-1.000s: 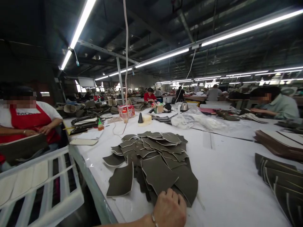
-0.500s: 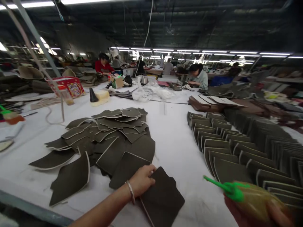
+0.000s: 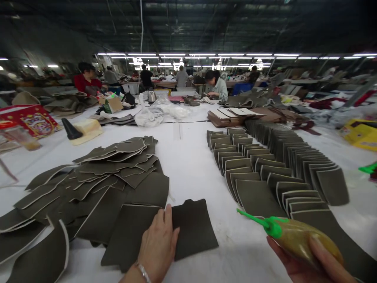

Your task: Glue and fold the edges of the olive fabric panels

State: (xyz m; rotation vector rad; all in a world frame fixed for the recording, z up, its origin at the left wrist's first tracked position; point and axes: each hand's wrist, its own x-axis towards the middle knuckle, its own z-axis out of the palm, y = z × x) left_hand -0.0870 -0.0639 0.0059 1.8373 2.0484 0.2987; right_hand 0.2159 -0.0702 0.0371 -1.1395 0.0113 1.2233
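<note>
Two dark olive-grey, flat, angular panels [image 3: 196, 228] lie toward the near edge of the white table [image 3: 191, 157] under the left hand [image 3: 157, 239], fingers close together, grip unclear, while the right hand [image 3: 296, 268] clasps a yellowish-brown, rounded bottle [image 3: 303, 238] with a bright green nozzle [image 3: 274, 227].

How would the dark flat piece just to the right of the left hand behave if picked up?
The dark piece is probably light, since it looks thin. It would likely flex yet hold some shape: similar pieces in the loose pile curve without collapsing. Its surface looks matt, so it may not be very slippery.
</note>
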